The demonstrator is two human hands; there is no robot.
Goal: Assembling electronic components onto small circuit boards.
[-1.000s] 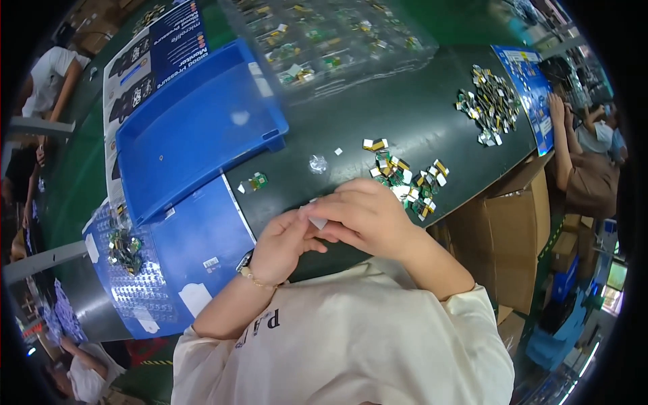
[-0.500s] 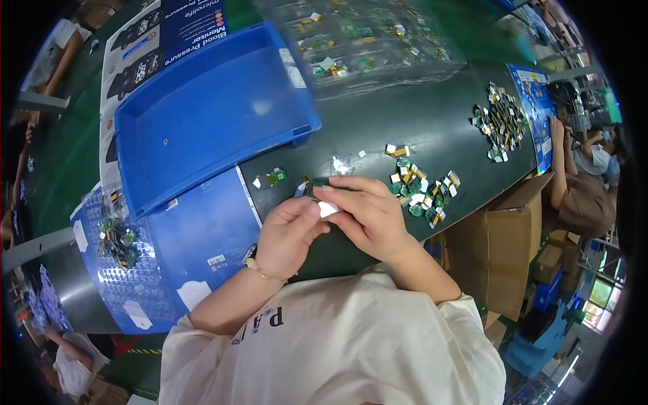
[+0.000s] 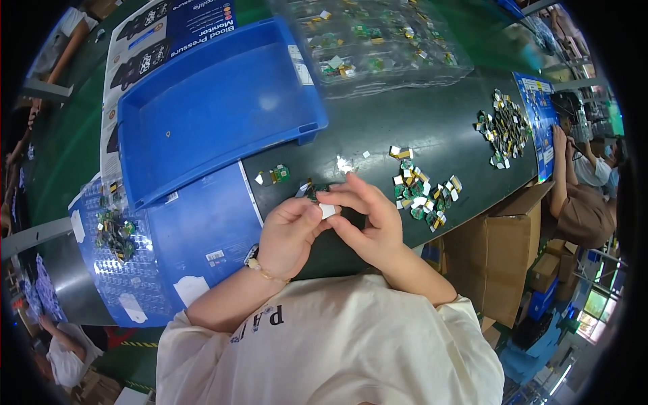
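My left hand (image 3: 289,233) pinches a small green circuit board with a white piece (image 3: 327,211) on it, between thumb and fingers. From the other side my right hand (image 3: 375,226) touches the same board. Its fingertips rest at the top edge and its thumb lies near the white piece, with one finger raised. Just beyond the hands, another small board (image 3: 280,174) lies on the dark table beside a white scrap (image 3: 259,178). Right of my right hand is a loose pile of small boards (image 3: 420,192) with white and gold parts. My fingers partly cover the held board.
A blue tray (image 3: 223,101) stands at the left, over blue printed sheets (image 3: 196,229). Clear plastic trays (image 3: 378,47) with boards are stacked at the back. A bigger board pile (image 3: 503,128) lies far right, near a cardboard box (image 3: 496,263) and a co-worker's arm (image 3: 559,155).
My right hand's fingers have spread and one has lifted, while the left keeps its pinch. The white piece has tipped a little and no longer glints. The whole view has shifted slightly.
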